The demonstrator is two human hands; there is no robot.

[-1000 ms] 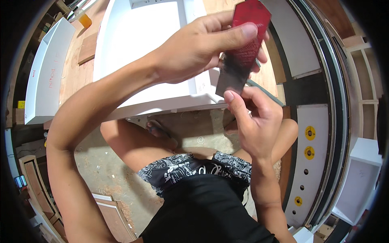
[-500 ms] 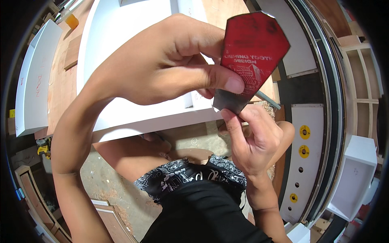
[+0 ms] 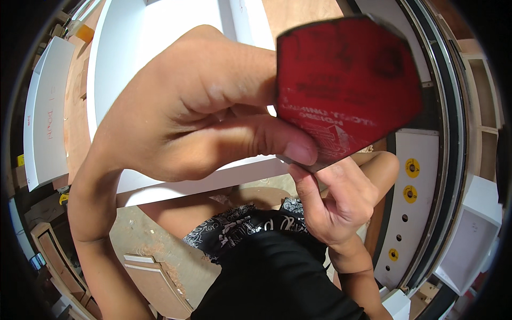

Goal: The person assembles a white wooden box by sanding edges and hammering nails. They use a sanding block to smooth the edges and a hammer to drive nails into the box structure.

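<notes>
A flat, angular red plate (image 3: 346, 80) with dark smudges, pale printing and a bare grey lower end is held up close in front of me. My left hand (image 3: 213, 117), wrist bent, grips its left edge, with the thumb across the printed face and the other fingers behind. Below it, my right hand (image 3: 341, 202) pinches the plate's lower end between thumb and fingers; part of that end is hidden by the fingers. Under my left hand lies a large white box-like panel (image 3: 176, 184) with raised sides, its near edge over my legs.
A white board (image 3: 50, 112) with red handwriting stands at the left. Along the right runs a white panel (image 3: 421, 146) with round yellow stickers, with a white open box (image 3: 464, 240) beyond. Wooden pieces (image 3: 160, 288) and shavings lie on the floor.
The red plate has come closer and looks larger, tilted more face-on. My left hand has moved nearer with it. My right hand keeps its pinch at the lower end, slightly lower.
</notes>
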